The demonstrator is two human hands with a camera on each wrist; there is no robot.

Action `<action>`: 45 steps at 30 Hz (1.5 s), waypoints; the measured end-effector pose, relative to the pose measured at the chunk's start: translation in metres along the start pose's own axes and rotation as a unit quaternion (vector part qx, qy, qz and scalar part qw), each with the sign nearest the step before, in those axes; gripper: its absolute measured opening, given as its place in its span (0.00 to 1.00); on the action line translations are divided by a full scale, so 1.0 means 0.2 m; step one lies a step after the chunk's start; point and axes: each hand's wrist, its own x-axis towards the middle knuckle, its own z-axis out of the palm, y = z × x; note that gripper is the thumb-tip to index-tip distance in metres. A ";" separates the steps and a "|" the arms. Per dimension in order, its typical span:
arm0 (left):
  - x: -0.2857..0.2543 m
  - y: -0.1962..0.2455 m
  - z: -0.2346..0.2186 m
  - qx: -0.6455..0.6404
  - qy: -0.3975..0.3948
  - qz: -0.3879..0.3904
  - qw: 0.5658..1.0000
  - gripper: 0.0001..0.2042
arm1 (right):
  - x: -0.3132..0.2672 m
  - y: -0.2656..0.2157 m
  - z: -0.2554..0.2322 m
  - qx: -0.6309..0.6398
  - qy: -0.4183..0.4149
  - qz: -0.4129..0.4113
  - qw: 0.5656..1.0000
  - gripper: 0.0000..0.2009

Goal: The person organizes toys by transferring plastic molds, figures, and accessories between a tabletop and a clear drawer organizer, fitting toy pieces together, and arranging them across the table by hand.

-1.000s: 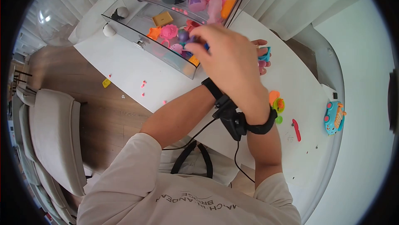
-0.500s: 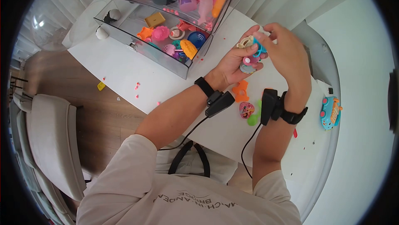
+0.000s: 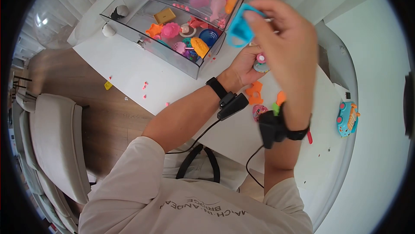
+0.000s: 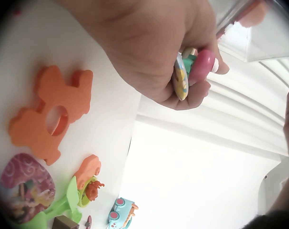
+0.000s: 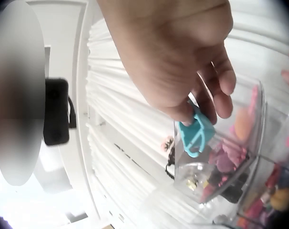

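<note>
In the head view the right hand [image 3: 287, 44] pinches a turquoise plastic toy [image 3: 242, 27] between thumb and fingers, raised near the right edge of the clear drawer box. The right wrist view shows the same turquoise toy [image 5: 197, 133] at the fingertips. Lower, over the white table, the left hand [image 3: 244, 69] has its fingers curled round several small toys. Among them, in the left wrist view, are a pink piece [image 4: 201, 67] with a white tip and a round patterned piece [image 4: 181, 78]. The left palm is hidden from view.
A clear box [image 3: 173, 57] with an open drawer of colourful toys stands at the back. On the table lie an orange cutout [image 3: 255, 92], a pink patterned piece [image 3: 260, 112] and a red stick [image 3: 309, 136]. A toy bus [image 3: 347, 118] is at the right edge.
The right hand has taken the turquoise toy from the left hand and lifted it left toward the drawer box. The left hand still grips the other pieces. The yellow-orange toy now lies in the drawer.
</note>
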 end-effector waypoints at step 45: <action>-0.11 -0.05 0.09 0.108 -0.236 0.234 0.937 0.15 | -0.01 0.00 0.05 -0.144 -0.165 -0.185 0.958 0.12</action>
